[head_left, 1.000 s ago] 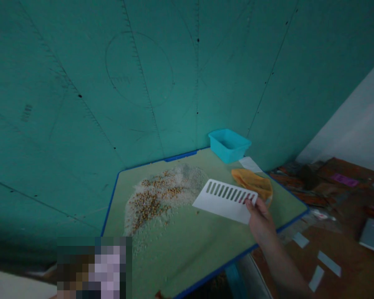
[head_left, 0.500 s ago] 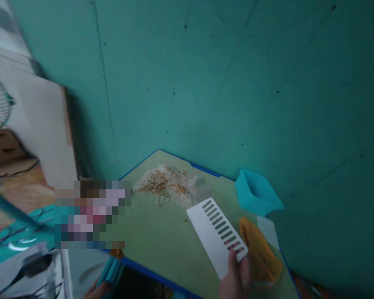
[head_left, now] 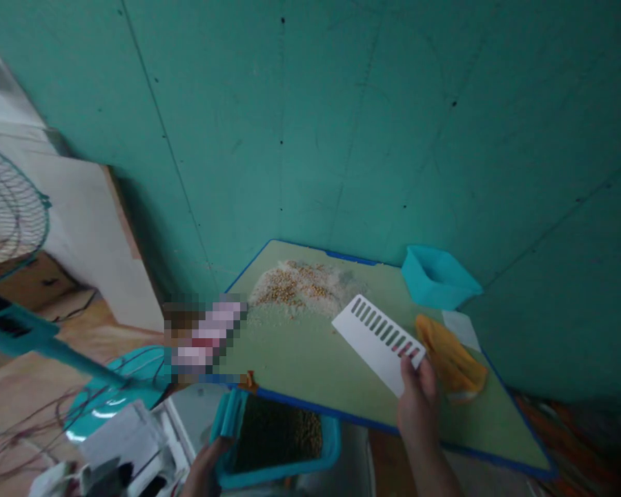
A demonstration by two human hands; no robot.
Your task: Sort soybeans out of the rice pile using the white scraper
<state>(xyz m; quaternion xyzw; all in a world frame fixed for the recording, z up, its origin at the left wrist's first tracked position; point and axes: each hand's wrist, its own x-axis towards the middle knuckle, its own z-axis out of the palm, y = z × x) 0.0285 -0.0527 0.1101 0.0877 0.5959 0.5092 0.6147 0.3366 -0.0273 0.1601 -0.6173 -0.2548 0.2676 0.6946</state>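
My left hand (head_left: 208,464) grips the left end of a turquoise plastic tub (head_left: 279,473), just below the table's front edge. Brown pellet-like grains show in the tub's right part; the rest is dark. In my right hand (head_left: 419,397) is a flat white plastic piece (head_left: 370,348) with a row of slots, pinched at its near right end. It is held over the pale green table (head_left: 284,352). Beyond its far end lies a spread pile of golden grains and pale, sand-like bits (head_left: 294,286).
A turquoise angular container (head_left: 439,279) stands at the back right, with an orange-yellow cloth (head_left: 452,362) in front. A blurred pinkish item lies at the table's left. A teal fan stand (head_left: 87,366) and loose cables are at left; a green wall (head_left: 315,124) rises behind.
The view has shifted, so the tub and its contents now show below the table edge. Both hands keep their holds, on the tub and on the white slotted piece.
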